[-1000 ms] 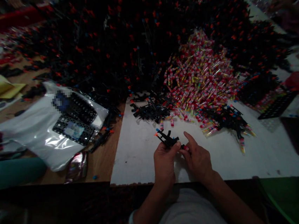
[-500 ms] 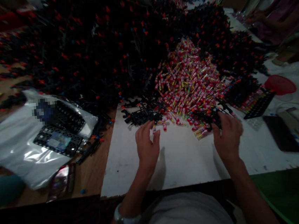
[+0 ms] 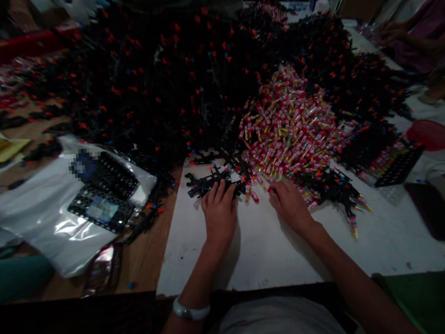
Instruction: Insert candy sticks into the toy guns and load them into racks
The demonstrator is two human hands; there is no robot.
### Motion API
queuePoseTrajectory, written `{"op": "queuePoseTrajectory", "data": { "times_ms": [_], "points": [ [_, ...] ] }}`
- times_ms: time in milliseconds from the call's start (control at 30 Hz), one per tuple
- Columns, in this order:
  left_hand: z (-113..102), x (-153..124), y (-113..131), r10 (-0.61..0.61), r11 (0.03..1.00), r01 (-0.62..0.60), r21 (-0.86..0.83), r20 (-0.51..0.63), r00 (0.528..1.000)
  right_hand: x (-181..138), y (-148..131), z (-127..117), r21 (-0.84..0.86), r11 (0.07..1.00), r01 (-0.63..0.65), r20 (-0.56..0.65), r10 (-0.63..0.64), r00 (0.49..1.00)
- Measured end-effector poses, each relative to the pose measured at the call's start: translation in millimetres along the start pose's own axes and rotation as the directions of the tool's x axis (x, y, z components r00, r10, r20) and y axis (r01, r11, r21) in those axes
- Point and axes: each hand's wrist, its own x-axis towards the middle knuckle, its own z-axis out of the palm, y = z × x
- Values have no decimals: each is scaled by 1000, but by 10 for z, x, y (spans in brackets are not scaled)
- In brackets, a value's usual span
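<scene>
My left hand [image 3: 220,217] lies with fingers stretched and slightly apart over the near edge of a small heap of black toy guns [image 3: 208,180], touching them. My right hand [image 3: 291,205] is closed at the front of a big pile of small clear tubes [image 3: 291,123] with pink and red ends and yellow contents. Its fingertips are pressed together beside a bit of red; what they hold is hidden. Between my hands a few loose tubes [image 3: 252,193] lie on the white board [image 3: 262,252]. More black toy guns [image 3: 337,190] lie right of my right hand, with tubes among them.
A huge mound of black toy guns with orange tips [image 3: 160,89] fills the far side. At left are a white plastic bag [image 3: 41,205] and a black perforated tray [image 3: 100,207]. At right stand a filled black rack [image 3: 397,166], a red bowl [image 3: 432,134] and a phone [image 3: 437,212].
My right hand has moved left, away from the right-hand toy guns to the front of the tube pile, and its fingers have closed. My left hand has settled against the left toy guns.
</scene>
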Motion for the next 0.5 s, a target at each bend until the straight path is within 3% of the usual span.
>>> {"op": "queuePoseTrajectory", "data": {
  "times_ms": [100,200,433,500],
  "points": [
    [21,-14,28,-13,1000,13,6,-4,1000,165,-196,64,149,978,-145,-20,149,989],
    [40,-44,52,-6,1000,7,24,-22,1000,277,-415,183,143,963,-228,38,224,974],
    [-19,-146,9,-16,1000,16,14,-27,999,230,-486,158,165,962,-218,61,210,976],
    [-33,-157,5,-17,1000,17,-6,-22,1000,236,-489,128,93,978,-189,52,185,981]
  ]
}}
